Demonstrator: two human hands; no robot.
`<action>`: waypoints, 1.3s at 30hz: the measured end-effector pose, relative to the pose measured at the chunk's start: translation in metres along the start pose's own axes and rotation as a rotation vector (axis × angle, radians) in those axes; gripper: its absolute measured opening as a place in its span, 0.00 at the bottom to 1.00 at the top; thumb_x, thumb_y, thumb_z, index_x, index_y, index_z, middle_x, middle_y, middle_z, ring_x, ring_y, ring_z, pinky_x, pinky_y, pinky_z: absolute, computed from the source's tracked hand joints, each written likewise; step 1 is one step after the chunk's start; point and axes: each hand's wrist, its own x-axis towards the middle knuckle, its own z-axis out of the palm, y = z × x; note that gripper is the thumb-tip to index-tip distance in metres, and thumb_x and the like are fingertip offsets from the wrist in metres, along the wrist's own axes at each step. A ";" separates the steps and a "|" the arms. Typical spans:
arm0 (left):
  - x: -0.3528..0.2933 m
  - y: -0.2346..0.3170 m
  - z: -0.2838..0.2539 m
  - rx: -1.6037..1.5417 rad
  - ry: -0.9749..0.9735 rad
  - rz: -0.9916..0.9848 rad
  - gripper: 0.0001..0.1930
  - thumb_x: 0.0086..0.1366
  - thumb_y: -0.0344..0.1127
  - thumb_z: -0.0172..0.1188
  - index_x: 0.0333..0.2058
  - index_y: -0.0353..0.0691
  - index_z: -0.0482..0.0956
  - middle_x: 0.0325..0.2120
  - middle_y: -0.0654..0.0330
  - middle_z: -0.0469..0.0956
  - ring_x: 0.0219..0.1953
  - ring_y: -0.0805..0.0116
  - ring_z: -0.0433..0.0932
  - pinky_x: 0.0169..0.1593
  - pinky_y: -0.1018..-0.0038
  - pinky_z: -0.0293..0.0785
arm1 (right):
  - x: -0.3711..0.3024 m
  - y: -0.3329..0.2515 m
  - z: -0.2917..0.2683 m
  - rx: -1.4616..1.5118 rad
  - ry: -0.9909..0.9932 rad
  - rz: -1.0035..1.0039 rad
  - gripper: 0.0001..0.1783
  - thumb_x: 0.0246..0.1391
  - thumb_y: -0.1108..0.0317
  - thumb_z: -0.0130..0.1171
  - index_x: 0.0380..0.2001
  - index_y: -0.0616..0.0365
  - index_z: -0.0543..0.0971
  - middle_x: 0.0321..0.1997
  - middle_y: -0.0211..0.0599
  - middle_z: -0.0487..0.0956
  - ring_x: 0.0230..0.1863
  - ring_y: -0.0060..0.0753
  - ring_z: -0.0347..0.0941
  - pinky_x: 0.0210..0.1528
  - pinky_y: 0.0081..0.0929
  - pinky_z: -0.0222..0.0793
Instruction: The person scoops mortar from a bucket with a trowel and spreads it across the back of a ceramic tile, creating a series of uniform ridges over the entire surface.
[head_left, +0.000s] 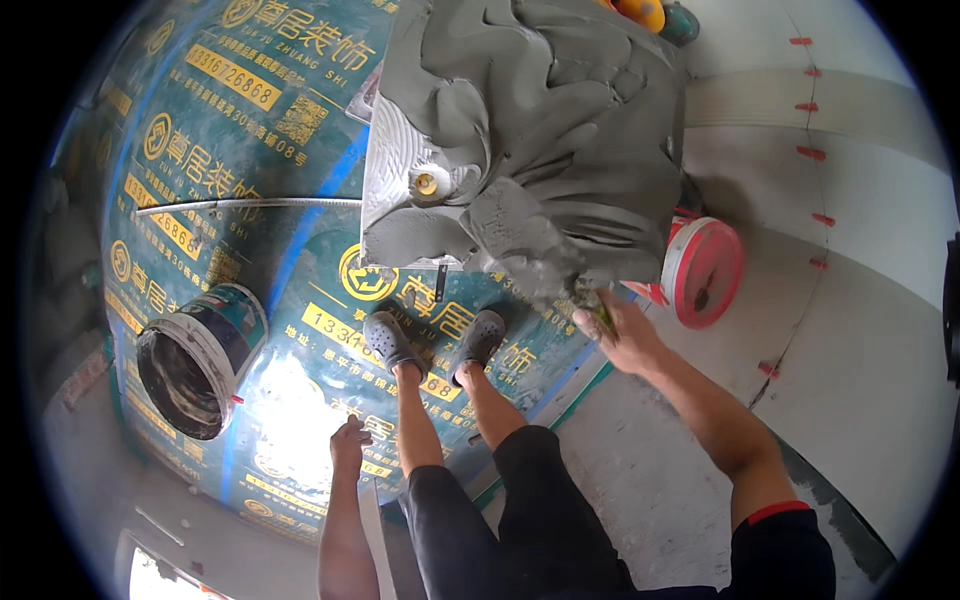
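Note:
My right hand [622, 333] is closed round the handle of a mortar-smeared trowel [515, 228]. Its blade lies against the grey mortar [590, 90] at the near edge of a large slab [380, 185]. Thick, wavy mortar covers most of that slab. Along the left side a pale, ridged strip shows, with a small yellow round spot [426, 184] on it. Low on the left hangs my left hand [349, 442], away from the slab, with loosely bent fingers apart and nothing visible in them.
A mortar-stained bucket [200, 360] lies tipped on the green printed floor sheeting [310, 215] at left. A red-rimmed white bucket [705, 272] is right of the slab. A thin rod [250, 203] reaches the slab's left edge. Red clips [812, 153] line a joint between pale tiles at right.

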 end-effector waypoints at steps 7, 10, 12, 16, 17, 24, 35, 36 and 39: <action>0.006 -0.034 -0.022 -0.095 0.016 -0.016 0.26 0.65 0.53 0.48 0.38 0.29 0.74 0.21 0.54 0.76 0.22 0.68 0.76 0.29 0.77 0.72 | 0.071 0.014 -0.067 -1.017 0.280 -0.506 0.21 0.51 0.50 0.55 0.34 0.58 0.67 0.29 0.42 0.74 0.26 0.49 0.74 0.27 0.40 0.72; 0.008 -0.058 -0.025 -0.144 0.029 -0.023 0.26 0.65 0.52 0.49 0.37 0.28 0.74 0.20 0.55 0.75 0.21 0.68 0.76 0.27 0.77 0.73 | 0.103 0.000 -0.087 -1.198 0.415 -0.660 0.20 0.50 0.52 0.56 0.34 0.56 0.67 0.29 0.40 0.74 0.25 0.46 0.75 0.25 0.38 0.73; 0.001 -0.059 -0.023 -0.082 0.044 -0.045 0.26 0.66 0.51 0.47 0.37 0.26 0.75 0.19 0.54 0.76 0.22 0.69 0.76 0.29 0.75 0.72 | 0.116 -0.016 -0.104 -1.252 0.470 -0.524 0.18 0.50 0.52 0.55 0.33 0.54 0.67 0.31 0.38 0.74 0.29 0.45 0.75 0.28 0.39 0.73; -0.005 -0.084 -0.034 -0.119 0.077 -0.093 0.26 0.65 0.51 0.48 0.36 0.27 0.76 0.19 0.54 0.76 0.21 0.69 0.76 0.28 0.76 0.71 | 0.144 -0.060 -0.126 -1.334 0.535 -0.629 0.17 0.50 0.52 0.55 0.34 0.53 0.67 0.33 0.36 0.73 0.33 0.43 0.74 0.33 0.41 0.72; -0.007 -0.088 -0.036 -0.124 0.072 -0.094 0.25 0.65 0.51 0.48 0.36 0.27 0.76 0.19 0.55 0.76 0.21 0.69 0.75 0.27 0.75 0.71 | 0.150 -0.073 -0.130 -1.374 0.543 -0.649 0.17 0.51 0.53 0.55 0.34 0.53 0.67 0.34 0.36 0.73 0.35 0.43 0.74 0.34 0.41 0.71; -0.004 -0.095 -0.030 -0.256 0.068 -0.122 0.24 0.66 0.49 0.48 0.34 0.27 0.75 0.18 0.56 0.74 0.19 0.70 0.73 0.26 0.75 0.71 | 0.147 -0.144 -0.142 -1.361 0.518 -0.677 0.20 0.52 0.50 0.54 0.37 0.54 0.68 0.31 0.41 0.74 0.32 0.49 0.74 0.33 0.44 0.70; 0.015 -0.094 -0.036 -0.368 0.110 -0.089 0.22 0.66 0.48 0.48 0.30 0.30 0.75 0.16 0.57 0.73 0.18 0.71 0.73 0.23 0.76 0.70 | 0.188 -0.207 -0.137 -1.499 0.158 -0.645 0.25 0.52 0.44 0.51 0.37 0.56 0.68 0.32 0.46 0.76 0.31 0.53 0.75 0.31 0.45 0.71; 0.017 -0.091 -0.035 -0.359 0.124 -0.087 0.22 0.66 0.48 0.47 0.31 0.30 0.75 0.15 0.56 0.73 0.18 0.70 0.73 0.23 0.75 0.70 | 0.199 -0.213 -0.142 -1.527 0.170 -0.697 0.25 0.52 0.44 0.52 0.37 0.56 0.68 0.32 0.46 0.76 0.31 0.53 0.75 0.31 0.45 0.71; 0.011 -0.108 -0.028 -0.383 0.153 -0.129 0.22 0.66 0.48 0.48 0.30 0.30 0.75 0.16 0.59 0.72 0.18 0.72 0.72 0.23 0.76 0.69 | 0.235 -0.231 -0.146 -1.537 0.158 -0.811 0.24 0.51 0.45 0.53 0.36 0.55 0.68 0.32 0.45 0.76 0.30 0.52 0.75 0.30 0.43 0.71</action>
